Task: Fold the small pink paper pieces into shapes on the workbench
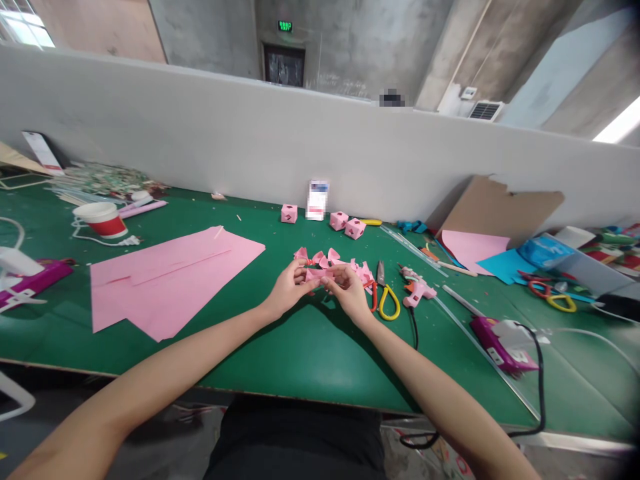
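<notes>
Here are the scissors (381,275), red and yellow handles toward us on the green table (310,360), and just to their left the hands are hard at work! We have the left hand (287,290) pinching one end of a small folded pink paper piece (316,275) between thumb and fingers. The right hand (349,290), nearer the scissors, grips the other end the same way, so the piece spans both sets of fingertips. We can't tell whether it touches the tabletop beneath.

Right behind the fingers, left of the scissors, we spot loose pink scraps (333,256), curled and bunched together, partly hidden by the hands. Farther back and left of the scissors stand three pink cubes with dark openings: one on its own (289,214), then a close pair (355,229), with a small upright screen (317,202) between.

Just right of the scissors, we find a pink glue gun (420,292) with a black cord, and farther right a magenta power strip (501,347). Well to the left of the scissors, we see large pink sheets (170,287) overlapping, and beyond those a red-and-white cup (103,220).
</notes>
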`<state>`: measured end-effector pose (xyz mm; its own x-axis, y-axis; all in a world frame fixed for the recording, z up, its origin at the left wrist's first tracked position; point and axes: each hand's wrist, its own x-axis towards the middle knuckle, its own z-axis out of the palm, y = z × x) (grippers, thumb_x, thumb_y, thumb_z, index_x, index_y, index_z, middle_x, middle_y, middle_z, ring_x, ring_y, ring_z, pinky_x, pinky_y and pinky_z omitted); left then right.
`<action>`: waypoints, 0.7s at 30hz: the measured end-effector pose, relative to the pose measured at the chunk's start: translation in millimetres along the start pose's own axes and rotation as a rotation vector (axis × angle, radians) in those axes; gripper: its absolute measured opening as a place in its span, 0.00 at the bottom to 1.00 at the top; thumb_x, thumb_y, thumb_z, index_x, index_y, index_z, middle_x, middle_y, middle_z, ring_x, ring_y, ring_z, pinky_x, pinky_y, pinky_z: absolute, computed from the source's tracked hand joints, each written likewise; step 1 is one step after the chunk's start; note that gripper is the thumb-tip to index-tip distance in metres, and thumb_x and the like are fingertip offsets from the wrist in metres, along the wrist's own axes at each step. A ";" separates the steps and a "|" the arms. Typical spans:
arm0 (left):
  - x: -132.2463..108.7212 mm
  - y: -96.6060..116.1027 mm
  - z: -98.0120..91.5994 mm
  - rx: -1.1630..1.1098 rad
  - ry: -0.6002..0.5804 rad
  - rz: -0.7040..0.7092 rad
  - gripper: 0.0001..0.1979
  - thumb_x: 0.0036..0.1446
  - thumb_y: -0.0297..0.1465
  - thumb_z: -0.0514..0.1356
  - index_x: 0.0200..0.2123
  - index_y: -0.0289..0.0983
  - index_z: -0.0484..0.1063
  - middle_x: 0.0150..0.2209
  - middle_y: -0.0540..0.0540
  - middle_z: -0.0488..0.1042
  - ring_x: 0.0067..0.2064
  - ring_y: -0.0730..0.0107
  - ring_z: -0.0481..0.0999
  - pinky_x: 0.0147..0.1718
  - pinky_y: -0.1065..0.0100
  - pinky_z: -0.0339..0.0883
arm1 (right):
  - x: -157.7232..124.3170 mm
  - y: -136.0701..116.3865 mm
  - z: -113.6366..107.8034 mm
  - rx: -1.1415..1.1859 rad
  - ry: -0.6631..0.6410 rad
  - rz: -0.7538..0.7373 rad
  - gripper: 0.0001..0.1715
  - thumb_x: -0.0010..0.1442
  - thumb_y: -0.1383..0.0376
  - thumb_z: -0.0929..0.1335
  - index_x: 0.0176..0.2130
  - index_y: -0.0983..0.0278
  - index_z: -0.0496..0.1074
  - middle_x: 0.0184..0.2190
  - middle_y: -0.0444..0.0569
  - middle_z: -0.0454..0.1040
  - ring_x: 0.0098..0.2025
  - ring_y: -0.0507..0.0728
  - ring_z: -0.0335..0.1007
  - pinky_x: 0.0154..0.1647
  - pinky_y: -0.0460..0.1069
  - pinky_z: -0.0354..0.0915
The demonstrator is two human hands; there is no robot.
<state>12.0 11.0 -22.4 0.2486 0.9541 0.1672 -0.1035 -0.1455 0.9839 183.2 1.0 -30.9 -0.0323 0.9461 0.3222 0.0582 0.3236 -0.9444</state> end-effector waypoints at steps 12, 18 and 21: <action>0.3 -0.3 -2.5 -0.030 -0.006 0.034 0.24 0.50 0.38 0.68 0.45 0.36 0.63 0.37 0.45 0.76 0.36 0.67 0.77 0.30 0.71 0.73 | 1.1 3.2 -0.4 0.013 -0.106 0.093 0.20 0.54 0.48 0.72 0.35 0.62 0.73 0.27 0.46 0.75 0.31 0.55 0.73 0.27 0.47 0.69; -0.8 2.2 -2.2 0.018 0.001 0.050 0.23 0.51 0.39 0.68 0.45 0.35 0.64 0.31 0.49 0.74 0.32 0.70 0.76 0.29 0.71 0.72 | 0.1 1.3 -0.3 -0.013 -0.087 0.090 0.22 0.53 0.47 0.71 0.32 0.63 0.73 0.27 0.46 0.75 0.29 0.54 0.72 0.27 0.47 0.68; -1.2 3.7 -1.7 0.020 0.003 0.053 0.23 0.51 0.39 0.68 0.45 0.35 0.64 0.30 0.50 0.74 0.31 0.72 0.74 0.28 0.71 0.72 | 0.1 1.8 -0.3 -0.020 -0.076 0.082 0.22 0.54 0.46 0.71 0.32 0.63 0.73 0.26 0.46 0.75 0.28 0.53 0.71 0.27 0.47 0.67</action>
<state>9.7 9.8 -19.0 0.2403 0.9457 0.2189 -0.0973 -0.2009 0.9748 183.6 1.7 -32.6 -0.1024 0.9661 0.2369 0.0837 0.2457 -0.9657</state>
